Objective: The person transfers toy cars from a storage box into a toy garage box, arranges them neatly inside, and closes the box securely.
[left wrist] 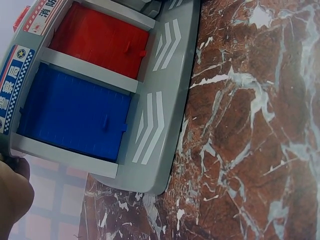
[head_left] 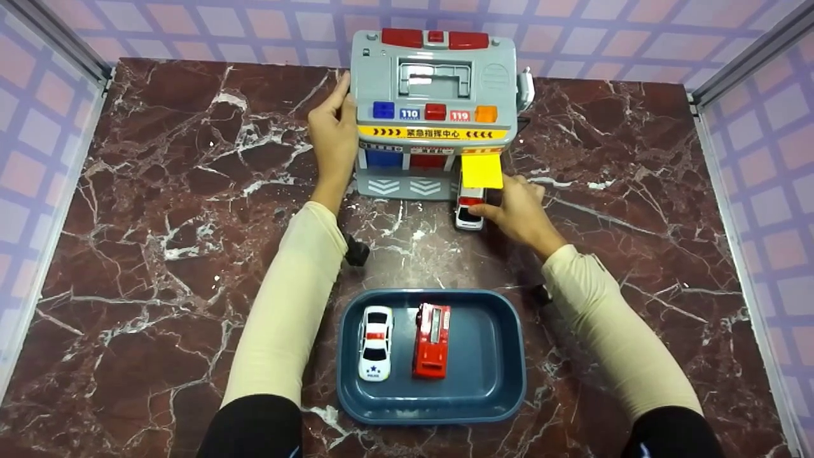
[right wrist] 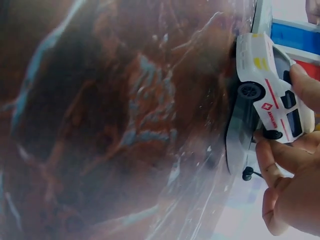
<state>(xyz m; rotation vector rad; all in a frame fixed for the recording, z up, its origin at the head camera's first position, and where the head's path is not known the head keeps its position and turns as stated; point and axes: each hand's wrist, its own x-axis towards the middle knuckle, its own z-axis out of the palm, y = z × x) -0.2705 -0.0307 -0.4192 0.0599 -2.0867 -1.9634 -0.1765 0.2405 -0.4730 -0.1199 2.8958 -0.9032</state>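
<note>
Marble worktop (head_left: 159,210): dark red with white veins, walled on three sides by checked panels.
Station (head_left: 434,95): grey toy building at the middle of the far edge, front facing the person; red lights on the roof, a carry handle recessed in the top, blue, red and orange buttons above a yellow strip.
Doors: the blue door (left wrist: 75,112) and the red door (left wrist: 102,37) are both down, side by side behind a ramp with white chevrons; the yellow door (head_left: 481,170) at the right end is swung up.
Left hand (head_left: 333,137): laid flat against the station's left wall, fingers straight and pointing to the far edge, thumb at the front corner; it grips nothing.
Right hand (head_left: 520,213): fingers curled round the ambulance, pinching its rear between thumb and fingertips.
Ambulance (right wrist: 272,87): white with red markings, wheels on the worktop, nose at the mouth of the bay under the yellow door, tail towards the near edge.
Tray (head_left: 502,356): dark blue, rounded corners, at the middle of the near edge between the two sleeved forearms.
Police car (head_left: 375,342): white, in the tray's left half, lying lengthwise.
Fire engine (head_left: 432,340): red, just right of the police car, parallel to it and not touching.
</note>
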